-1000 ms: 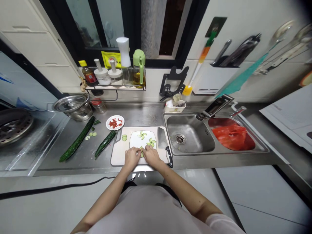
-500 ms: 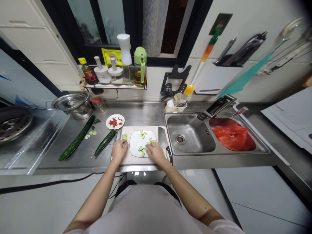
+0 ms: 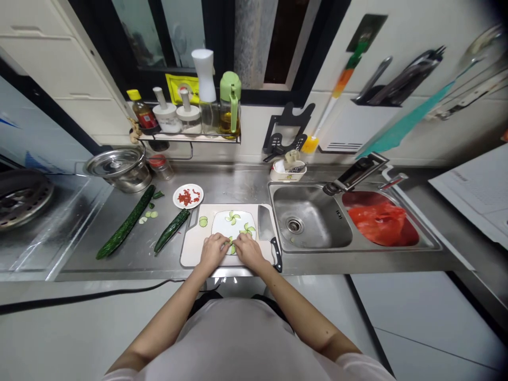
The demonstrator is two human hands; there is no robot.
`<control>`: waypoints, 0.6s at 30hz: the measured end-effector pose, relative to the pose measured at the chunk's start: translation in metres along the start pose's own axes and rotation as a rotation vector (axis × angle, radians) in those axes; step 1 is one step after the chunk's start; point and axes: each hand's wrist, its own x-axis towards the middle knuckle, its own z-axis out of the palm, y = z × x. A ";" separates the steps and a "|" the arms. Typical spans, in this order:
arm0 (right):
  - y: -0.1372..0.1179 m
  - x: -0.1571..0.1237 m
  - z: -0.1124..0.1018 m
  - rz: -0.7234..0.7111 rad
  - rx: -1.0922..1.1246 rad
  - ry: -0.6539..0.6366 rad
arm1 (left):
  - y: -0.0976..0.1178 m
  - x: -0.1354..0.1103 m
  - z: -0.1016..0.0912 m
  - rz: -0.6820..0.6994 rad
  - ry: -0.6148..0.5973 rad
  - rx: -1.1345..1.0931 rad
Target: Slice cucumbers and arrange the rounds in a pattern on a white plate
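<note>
We note pale green cucumber slices point(image 3: 232, 217) on a white square plate point(image 3: 220, 228), centre frame; red chopped chilli point(image 3: 188, 197) upper left.

The person wears a plain, light pinkish-white top point(image 3: 242, 344) with short sleeves point(image 3: 359, 365), both arms are bare down to the left hand point(image 3: 213, 250) and right hand point(image 3: 248, 251), and some dark clothing point(image 3: 273, 307) peeks out under the top.
</note>
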 end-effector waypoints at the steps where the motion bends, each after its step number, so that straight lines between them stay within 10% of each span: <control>1: 0.000 0.000 0.000 -0.008 0.001 -0.003 | 0.000 0.000 0.000 0.000 -0.002 0.004; 18: -0.001 -0.001 0.003 -0.006 0.048 -0.029 | -0.002 0.000 0.006 0.064 -0.052 0.088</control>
